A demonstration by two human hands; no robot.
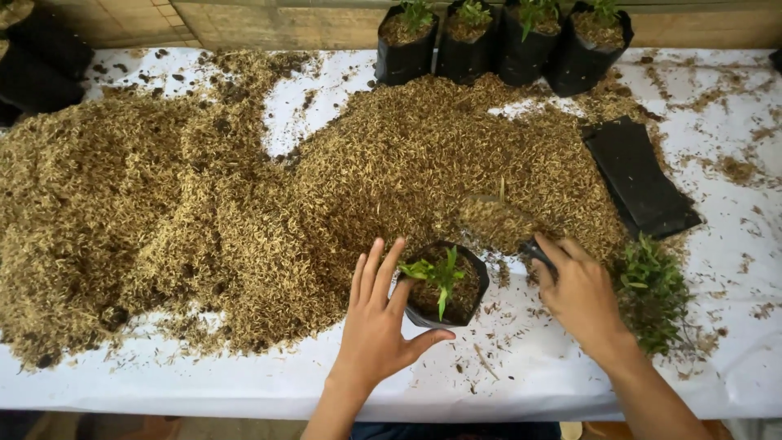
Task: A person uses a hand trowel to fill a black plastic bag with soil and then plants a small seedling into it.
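Cupping black seedling bag point(446, 287), left hand point(376, 326) fingers spread around side; right hand point(580, 295) fingers closed, perhaps gripping dark scoop point(533, 248).

Plant nursery bench: husk heap point(244, 187), potted seedlings point(497, 33), grow bags point(639, 175).
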